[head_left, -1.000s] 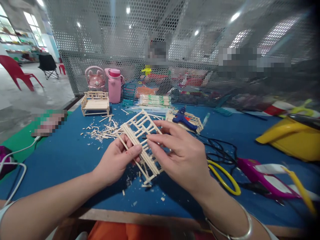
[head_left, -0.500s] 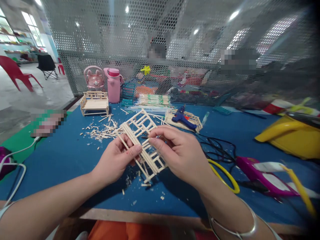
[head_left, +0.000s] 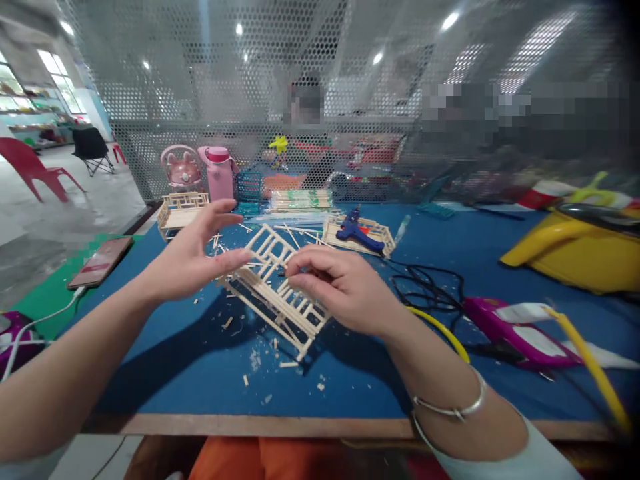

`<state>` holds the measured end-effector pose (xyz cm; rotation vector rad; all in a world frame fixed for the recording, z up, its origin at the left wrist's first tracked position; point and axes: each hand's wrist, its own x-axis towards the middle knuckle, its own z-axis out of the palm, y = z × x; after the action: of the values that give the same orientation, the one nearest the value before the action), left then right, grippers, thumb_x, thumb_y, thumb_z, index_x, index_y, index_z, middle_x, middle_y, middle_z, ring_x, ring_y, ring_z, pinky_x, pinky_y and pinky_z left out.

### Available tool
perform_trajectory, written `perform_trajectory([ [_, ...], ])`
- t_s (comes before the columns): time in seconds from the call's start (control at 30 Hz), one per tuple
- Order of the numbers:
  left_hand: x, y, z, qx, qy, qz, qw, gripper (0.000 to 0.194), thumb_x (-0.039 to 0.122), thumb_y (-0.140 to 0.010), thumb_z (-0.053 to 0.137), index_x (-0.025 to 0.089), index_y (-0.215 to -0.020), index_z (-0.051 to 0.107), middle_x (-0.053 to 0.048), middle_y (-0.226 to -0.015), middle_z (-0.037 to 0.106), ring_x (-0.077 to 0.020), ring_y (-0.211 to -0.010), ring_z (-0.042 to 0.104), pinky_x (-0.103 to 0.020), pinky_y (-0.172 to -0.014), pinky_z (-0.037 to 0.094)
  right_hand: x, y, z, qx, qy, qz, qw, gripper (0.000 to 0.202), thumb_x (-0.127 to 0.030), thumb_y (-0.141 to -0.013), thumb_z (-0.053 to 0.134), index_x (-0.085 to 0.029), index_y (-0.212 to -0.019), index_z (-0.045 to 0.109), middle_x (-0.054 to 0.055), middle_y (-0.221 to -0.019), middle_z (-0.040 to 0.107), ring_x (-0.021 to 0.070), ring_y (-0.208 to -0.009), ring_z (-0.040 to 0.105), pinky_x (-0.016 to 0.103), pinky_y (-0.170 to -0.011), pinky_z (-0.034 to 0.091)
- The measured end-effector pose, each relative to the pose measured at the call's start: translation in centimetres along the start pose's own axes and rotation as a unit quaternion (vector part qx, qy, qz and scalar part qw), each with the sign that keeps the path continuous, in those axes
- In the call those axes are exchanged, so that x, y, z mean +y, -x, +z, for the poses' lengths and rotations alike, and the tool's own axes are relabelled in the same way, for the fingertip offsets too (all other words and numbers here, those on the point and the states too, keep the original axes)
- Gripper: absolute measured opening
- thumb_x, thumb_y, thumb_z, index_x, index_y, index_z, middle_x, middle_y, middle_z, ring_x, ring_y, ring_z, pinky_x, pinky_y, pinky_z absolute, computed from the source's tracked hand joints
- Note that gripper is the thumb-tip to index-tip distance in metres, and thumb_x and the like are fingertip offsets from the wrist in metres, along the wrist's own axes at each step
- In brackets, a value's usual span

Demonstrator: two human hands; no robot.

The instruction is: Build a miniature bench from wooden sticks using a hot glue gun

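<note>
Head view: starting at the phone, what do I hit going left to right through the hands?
Phone → left hand → wooden stick frame → right hand → purple-and-white tool.

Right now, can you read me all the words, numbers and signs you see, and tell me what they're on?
None can be read.
Green marks on the packet of sticks: too small and blurred to read.
Phone: too blurred to make out any words.
</note>
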<state>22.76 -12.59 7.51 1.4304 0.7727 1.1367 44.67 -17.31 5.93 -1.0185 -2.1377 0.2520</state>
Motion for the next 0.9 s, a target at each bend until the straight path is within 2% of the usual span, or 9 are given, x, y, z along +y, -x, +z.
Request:
perform_trajectory([
  [0.07, 0.4, -1.5, 0.6, -0.102, -0.009, -0.024, 0.994, 0.064, 0.007, -0.054, 0.079, 0.019, -0.114, 0.058, -0.004, -0.087, 0.067, -0.0170, -0.081, 0.061, -0.022, -0.069, 0.043, 0.2, -0.6, -0.2, -0.036, -0.008, -0.026, 0.999, 0.010, -0.017, -0.085, 0.052, -0.018, -0.080, 0.061, 0.000, -0.080, 0.064, 0.0100, -0.071, 0.057, 0.022, -0.067, 0.043],
  [0.13, 0.8, -2.3, 1.1, -0.174, -0.030, -0.052, 0.983, 0.055, 0.009, -0.058, 0.077, 0.016, -0.110, 0.062, -0.004, -0.075, 0.067, -0.0151, -0.066, 0.061, -0.021, -0.060, 0.043, 0.4, -1.3, -0.2, -0.070, -0.015, -0.050, 0.996, 0.010, -0.017, -0.085, 0.052, -0.019, -0.081, 0.061, 0.000, -0.080, 0.064, 0.0099, -0.072, 0.057, 0.023, -0.069, 0.044],
  [0.27, 1.2, -2.5, 0.6, -0.229, -0.067, -0.123, 0.963, 0.032, 0.013, -0.063, 0.075, 0.016, -0.095, 0.069, -0.004, -0.068, 0.069, -0.0142, -0.058, 0.062, -0.021, -0.056, 0.044, 0.7, -2.1, -0.2, -0.077, -0.015, -0.079, 0.994, 0.008, -0.019, -0.085, 0.053, -0.020, -0.081, 0.061, 0.002, -0.087, 0.064, 0.0122, -0.084, 0.060, 0.027, -0.079, 0.045],
  [0.37, 0.6, -2.1, -0.1, -0.186, -0.073, -0.105, 0.974, 0.033, 0.022, -0.067, 0.073, 0.016, -0.099, 0.068, -0.005, -0.070, 0.071, -0.0165, -0.064, 0.066, -0.024, -0.062, 0.048, 0.8, -1.7, -0.7, 0.024, -0.026, -0.062, 0.997, 0.008, -0.021, -0.086, 0.053, -0.021, -0.081, 0.060, 0.005, -0.106, 0.062, 0.0159, -0.104, 0.057, 0.034, -0.092, 0.042],
  [0.47, -0.8, -1.1, 0.2, -0.084, -0.030, -0.060, 0.994, 0.038, 0.030, -0.069, 0.073, 0.016, -0.103, 0.066, -0.005, -0.072, 0.071, -0.0178, -0.070, 0.068, -0.026, -0.068, 0.050, 0.8, -0.9, -1.3, 0.130, -0.049, -0.033, 0.990, 0.006, -0.022, -0.086, 0.052, -0.022, -0.082, 0.057, 0.005, -0.110, 0.062, 0.0181, -0.107, 0.056, 0.038, -0.095, 0.041],
  [0.53, -2.0, -0.3, 1.0, -0.012, 0.018, -0.019, 1.000, 0.042, 0.031, -0.068, 0.074, 0.016, -0.105, 0.065, -0.004, -0.073, 0.071, -0.0173, -0.073, 0.068, -0.025, -0.071, 0.051, 0.7, -0.5, -1.5, 0.155, -0.037, -0.023, 0.987, 0.006, -0.022, -0.086, 0.052, -0.022, -0.081, 0.056, 0.005, -0.108, 0.064, 0.0189, -0.105, 0.058, 0.040, -0.094, 0.042],
  [0.63, -3.8, 0.7, 2.3, 0.044, 0.097, 0.011, 0.994, 0.048, 0.030, -0.068, 0.075, 0.019, -0.112, 0.061, -0.002, -0.079, 0.072, -0.0162, -0.082, 0.068, -0.026, -0.080, 0.049, 0.5, -0.2, -1.0, 0.139, 0.010, -0.029, 0.990, 0.007, -0.021, -0.087, 0.050, -0.022, -0.082, 0.056, 0.006, -0.109, 0.063, 0.0194, -0.106, 0.057, 0.041, -0.094, 0.042],
  [0.77, -5.1, 1.1, 2.7, 0.013, 0.118, -0.067, 0.991, 0.059, 0.026, -0.067, 0.076, 0.019, -0.122, 0.054, -0.003, -0.081, 0.072, -0.0171, -0.087, 0.067, -0.028, -0.085, 0.047, 0.6, 0.0, 0.1, 0.094, 0.052, -0.056, 0.993, 0.010, -0.019, -0.088, 0.047, -0.022, -0.083, 0.055, 0.008, -0.109, 0.063, 0.0198, -0.106, 0.057, 0.040, -0.091, 0.043],
  [0.9, -4.0, 0.5, 1.3, -0.059, 0.101, -0.148, 0.982, 0.055, 0.018, -0.063, 0.078, 0.018, -0.115, 0.060, -0.006, -0.091, 0.072, -0.0170, -0.087, 0.067, -0.026, -0.081, 0.048, 1.1, 0.0, 0.7, 0.082, 0.032, -0.049, 0.995, 0.011, -0.019, -0.089, 0.046, -0.022, -0.083, 0.054, 0.006, -0.105, 0.065, 0.0182, -0.101, 0.059, 0.037, -0.089, 0.045],
])
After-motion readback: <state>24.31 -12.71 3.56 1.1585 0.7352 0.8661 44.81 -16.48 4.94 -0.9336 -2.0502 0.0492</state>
